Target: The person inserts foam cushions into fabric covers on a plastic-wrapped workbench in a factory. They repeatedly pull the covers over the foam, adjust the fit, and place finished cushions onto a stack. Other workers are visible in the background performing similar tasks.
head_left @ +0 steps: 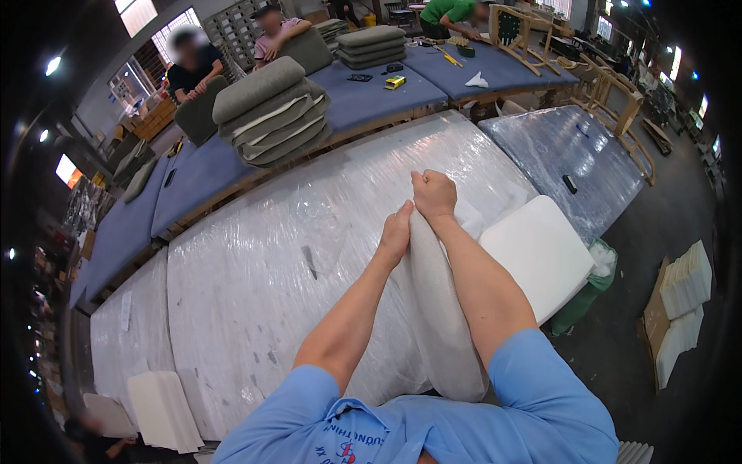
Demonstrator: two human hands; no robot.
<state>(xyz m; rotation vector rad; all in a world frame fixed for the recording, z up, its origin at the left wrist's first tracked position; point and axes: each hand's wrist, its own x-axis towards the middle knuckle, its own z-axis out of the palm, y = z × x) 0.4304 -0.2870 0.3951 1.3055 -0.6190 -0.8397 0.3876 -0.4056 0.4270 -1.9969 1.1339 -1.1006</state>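
A grey fabric seat cushion (437, 309) stands on its edge between my forearms, its near end against my body. My right hand (434, 193) is closed in a fist at its far end, gripping what looks like the cover's edge. Just nearer and to the left, my left hand (396, 232) grips the same end from the side, thumb upward. The fingertips of both hands are partly hidden. Beneath lies a work table wrapped in clear plastic film (255, 286).
A white foam pad (537, 255) lies at the right, above a green sack (587, 298). Grey cushions (270, 112) are stacked on the blue padded tables beyond. Several people stand there, one in green (456, 15) near a wooden chair frame (522, 39). White pads (164, 410) lean at lower left.
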